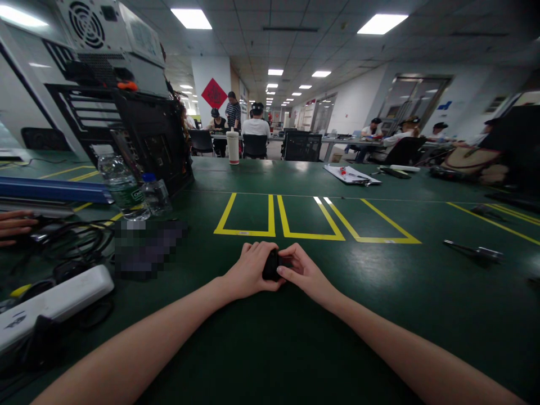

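Black object held between the left hand and the right hand, at the near middle of the tabletop.
The grip of the left hand is curled around the object, while the right one pinches its right side with thumb and fingers; whether the object touches the tabletop, I cannot tell. Just beyond the hands there are frames of yellow tape. On the left lie a white power strip and, farther, a large clear bottle beside a smaller bottle. On the right lies a metal tool; farther away, a clipboard and a white tumbler.
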Tool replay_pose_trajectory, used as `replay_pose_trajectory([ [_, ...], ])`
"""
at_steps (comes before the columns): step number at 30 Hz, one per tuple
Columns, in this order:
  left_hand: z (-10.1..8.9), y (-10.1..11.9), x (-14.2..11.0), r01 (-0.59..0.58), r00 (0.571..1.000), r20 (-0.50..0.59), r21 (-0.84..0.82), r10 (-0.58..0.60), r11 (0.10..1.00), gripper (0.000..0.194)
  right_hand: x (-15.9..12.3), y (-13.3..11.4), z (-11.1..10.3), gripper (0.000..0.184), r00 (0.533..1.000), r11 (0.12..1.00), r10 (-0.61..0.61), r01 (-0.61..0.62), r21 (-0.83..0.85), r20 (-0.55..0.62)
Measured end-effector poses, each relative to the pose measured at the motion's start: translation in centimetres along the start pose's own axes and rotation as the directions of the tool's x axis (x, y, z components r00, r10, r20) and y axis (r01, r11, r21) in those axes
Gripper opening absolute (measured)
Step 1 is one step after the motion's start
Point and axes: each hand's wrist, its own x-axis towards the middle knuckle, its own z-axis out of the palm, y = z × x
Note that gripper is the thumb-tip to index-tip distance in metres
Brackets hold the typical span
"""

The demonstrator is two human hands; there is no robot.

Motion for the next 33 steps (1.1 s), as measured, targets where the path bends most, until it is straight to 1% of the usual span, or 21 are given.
replay_pose_trajectory([
  [4,0.03,-0.03,0.04,0.001,1.000,-0.001,-0.008,-0.001,1.000,0.052,0.04,-0.02,0.07,0.017,1.000,1.000,0.004,-0.004,-0.015,-0.016],
  [9,0.07,-0.05,0.06,0.001,1.000,-0.007,0.010,-0.001,1.000,0.053,0.20,0.27,0.05,0.024,0.999,0.998,0.014,-0.017,-0.067,-0.052],
  [13,0.01,-0.01,0.01,-0.001,1.000,-0.006,0.002,0.001,1.000,0.053,0.15,0.07,0.05,0.022,1.000,0.999,0.029,-0.029,-0.031,-0.003],
  [15,-0.06,0.02,-0.03,0.002,1.000,0.000,-0.002,-0.002,1.000,0.052,0.07,-0.14,0.09,0.022,1.000,1.000,0.007,-0.007,0.001,0.017],
  [19,-0.19,0.05,-0.07,-0.002,1.000,0.006,-0.012,0.002,1.000,0.051,-0.01,-0.22,0.12,0.022,0.999,0.999,-0.038,0.038,0.016,0.011],
  [25,-0.23,0.13,-0.02,-0.002,1.000,0.000,-0.004,0.002,1.000,0.053,0.15,0.31,0.01,0.017,1.000,1.000,-0.009,0.010,0.016,-0.028],
  [33,-0.11,0.05,-0.01,-0.005,1.000,0.005,-0.015,0.005,1.000,0.051,0.12,-0.11,-0.06,0.023,0.999,0.999,0.022,-0.023,-0.044,-0.027],
])
